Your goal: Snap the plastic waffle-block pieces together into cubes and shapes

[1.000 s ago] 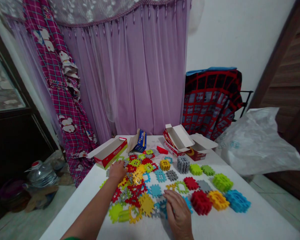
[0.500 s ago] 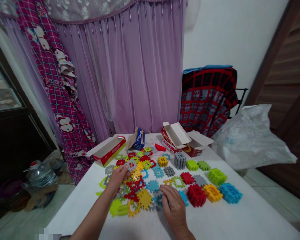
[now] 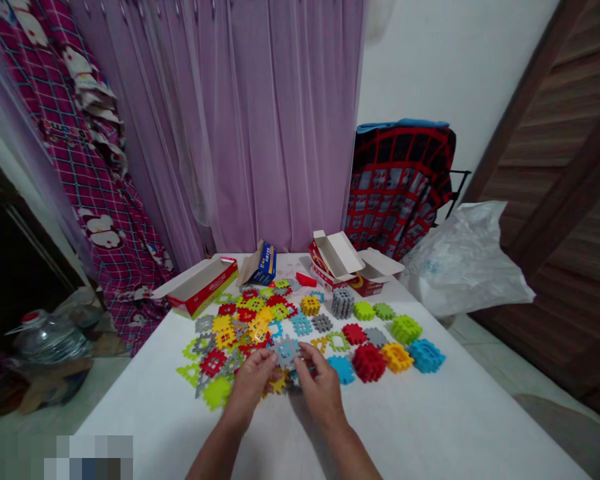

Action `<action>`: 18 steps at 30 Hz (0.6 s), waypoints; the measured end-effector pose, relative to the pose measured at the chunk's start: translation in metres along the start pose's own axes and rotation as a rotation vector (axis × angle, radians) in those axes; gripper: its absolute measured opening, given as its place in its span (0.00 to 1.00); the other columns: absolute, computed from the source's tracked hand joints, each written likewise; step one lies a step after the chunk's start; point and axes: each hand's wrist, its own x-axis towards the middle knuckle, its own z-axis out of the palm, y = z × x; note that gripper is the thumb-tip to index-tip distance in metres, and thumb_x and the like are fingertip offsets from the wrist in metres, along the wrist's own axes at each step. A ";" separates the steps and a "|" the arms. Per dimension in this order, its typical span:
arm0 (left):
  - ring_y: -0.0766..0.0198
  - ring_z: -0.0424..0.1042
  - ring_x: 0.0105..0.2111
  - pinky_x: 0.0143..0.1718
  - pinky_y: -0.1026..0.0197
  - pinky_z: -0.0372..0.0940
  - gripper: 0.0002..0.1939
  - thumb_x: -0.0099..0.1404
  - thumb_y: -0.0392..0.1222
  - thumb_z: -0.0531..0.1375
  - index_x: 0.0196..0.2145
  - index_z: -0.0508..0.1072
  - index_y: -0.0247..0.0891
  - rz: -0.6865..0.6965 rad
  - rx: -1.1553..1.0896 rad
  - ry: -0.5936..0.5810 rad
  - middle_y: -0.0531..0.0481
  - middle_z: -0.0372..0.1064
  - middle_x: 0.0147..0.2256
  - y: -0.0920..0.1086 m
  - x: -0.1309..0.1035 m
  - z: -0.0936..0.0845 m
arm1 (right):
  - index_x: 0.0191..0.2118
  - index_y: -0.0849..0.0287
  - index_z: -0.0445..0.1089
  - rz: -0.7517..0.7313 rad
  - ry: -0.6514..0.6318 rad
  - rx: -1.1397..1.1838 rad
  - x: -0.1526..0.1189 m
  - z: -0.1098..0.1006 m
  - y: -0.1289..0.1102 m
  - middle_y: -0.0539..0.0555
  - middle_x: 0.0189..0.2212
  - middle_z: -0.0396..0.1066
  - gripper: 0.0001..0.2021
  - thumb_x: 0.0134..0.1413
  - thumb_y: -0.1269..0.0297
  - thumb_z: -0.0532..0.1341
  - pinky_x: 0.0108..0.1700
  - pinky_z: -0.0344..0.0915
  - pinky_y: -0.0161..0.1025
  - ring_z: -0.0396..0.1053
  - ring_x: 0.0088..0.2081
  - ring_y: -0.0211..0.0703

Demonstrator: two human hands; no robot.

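Note:
Between my two hands is a grey toothed plastic building tile [image 3: 285, 351] with openings in its middle. My left hand [image 3: 253, 381] pinches its left edge, and the fingers of my right hand [image 3: 321, 381] close on its right edge. Beneath and beyond them spreads a loose heap of red, yellow, green, grey and blue tiles, among them a red tile [image 3: 213, 363] and a lime tile [image 3: 217, 393]. To the right stand sorted stacks: red [image 3: 369, 363], yellow [image 3: 397, 357], blue [image 3: 427, 355], lime [image 3: 406, 329] and grey [image 3: 343, 303].
Along the table's back lie an open red-and-green box [image 3: 203, 293], a blue box [image 3: 265, 263] and two red boxes, one a white-lined red box [image 3: 336, 260]. A plastic bag [image 3: 465, 263] hangs by the right edge. A water jug [image 3: 50, 337] stands on the floor at left.
My left hand has brought the grey tile from the heap toward me, and my right hand has closed on its other side. The view has shifted slightly.

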 end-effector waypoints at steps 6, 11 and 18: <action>0.66 0.73 0.26 0.18 0.69 0.55 0.26 0.49 0.64 0.63 0.35 0.71 0.39 0.001 -0.007 -0.009 0.51 0.73 0.32 -0.002 -0.003 0.006 | 0.42 0.59 0.76 0.164 0.022 0.208 0.004 0.001 0.004 0.52 0.28 0.76 0.15 0.52 0.56 0.63 0.31 0.70 0.37 0.72 0.28 0.41; 0.66 0.69 0.22 0.16 0.69 0.54 0.31 0.51 0.63 0.62 0.45 0.73 0.39 0.010 0.083 -0.011 0.54 0.69 0.23 -0.001 -0.003 0.000 | 0.40 0.57 0.78 0.110 -0.040 0.128 0.007 -0.006 -0.003 0.55 0.34 0.79 0.13 0.54 0.57 0.60 0.37 0.72 0.41 0.75 0.34 0.45; 0.69 0.66 0.19 0.13 0.69 0.52 0.29 0.47 0.60 0.65 0.41 0.72 0.38 0.057 0.120 -0.104 0.58 0.66 0.22 0.001 -0.002 0.000 | 0.43 0.56 0.78 0.011 -0.151 -0.014 0.009 -0.012 -0.013 0.55 0.35 0.78 0.14 0.56 0.59 0.58 0.38 0.71 0.41 0.75 0.37 0.47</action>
